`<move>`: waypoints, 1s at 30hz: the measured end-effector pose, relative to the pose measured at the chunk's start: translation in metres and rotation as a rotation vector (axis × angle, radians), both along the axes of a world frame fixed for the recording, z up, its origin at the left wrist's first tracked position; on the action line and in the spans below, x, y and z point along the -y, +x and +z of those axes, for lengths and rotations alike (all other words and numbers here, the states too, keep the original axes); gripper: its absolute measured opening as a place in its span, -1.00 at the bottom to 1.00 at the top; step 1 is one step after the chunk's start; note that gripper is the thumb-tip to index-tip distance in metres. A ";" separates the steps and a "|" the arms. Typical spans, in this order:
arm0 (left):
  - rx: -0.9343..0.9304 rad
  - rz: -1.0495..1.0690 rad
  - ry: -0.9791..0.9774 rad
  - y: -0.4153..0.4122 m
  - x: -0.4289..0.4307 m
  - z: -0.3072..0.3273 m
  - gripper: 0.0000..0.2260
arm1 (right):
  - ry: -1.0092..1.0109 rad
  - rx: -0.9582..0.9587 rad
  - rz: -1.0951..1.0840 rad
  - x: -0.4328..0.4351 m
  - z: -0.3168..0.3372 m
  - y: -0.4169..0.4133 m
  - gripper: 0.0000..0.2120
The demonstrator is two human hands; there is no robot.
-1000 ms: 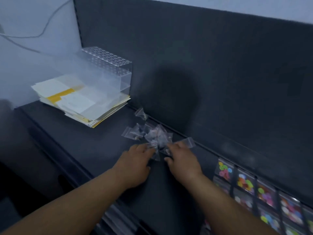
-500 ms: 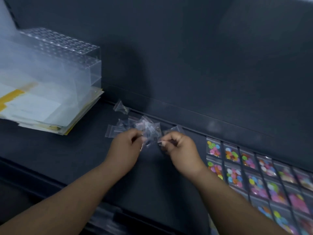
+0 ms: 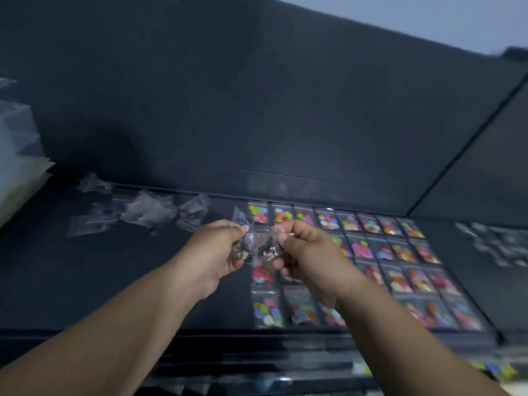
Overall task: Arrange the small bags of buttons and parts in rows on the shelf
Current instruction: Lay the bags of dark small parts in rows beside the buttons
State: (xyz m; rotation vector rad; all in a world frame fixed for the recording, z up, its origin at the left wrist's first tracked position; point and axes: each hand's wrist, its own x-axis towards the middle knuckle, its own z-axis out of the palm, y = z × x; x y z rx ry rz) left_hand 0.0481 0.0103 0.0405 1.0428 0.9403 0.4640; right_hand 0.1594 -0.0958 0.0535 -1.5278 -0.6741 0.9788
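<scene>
Over the dark shelf [image 3: 85, 281], my left hand [image 3: 217, 250] and right hand [image 3: 305, 252] each pinch one of two small clear bags of dark parts [image 3: 243, 250] beside the rows of bright button bags [image 3: 368, 224], now lifted away from the loose pile [image 3: 148, 212] they were picking at before.

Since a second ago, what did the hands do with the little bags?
Both hands left the loose pile and moved right, to the edge of the rows of colourful button bags. The left hand now pinches a small clear bag of dark parts, the right hand a second bag. The pile and rows lie on the shelf as before.
</scene>
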 end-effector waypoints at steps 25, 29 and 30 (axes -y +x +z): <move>0.032 -0.766 0.220 0.198 0.441 0.011 -0.80 | 0.031 0.042 -0.480 0.474 0.007 0.160 -0.89; 0.052 -0.734 0.216 0.237 0.462 0.009 -0.83 | 0.147 -0.174 -0.570 0.496 0.000 0.189 -0.87; 0.064 -0.710 0.193 0.249 0.465 0.008 -0.83 | 0.156 -0.214 -0.566 0.499 -0.002 0.197 -0.86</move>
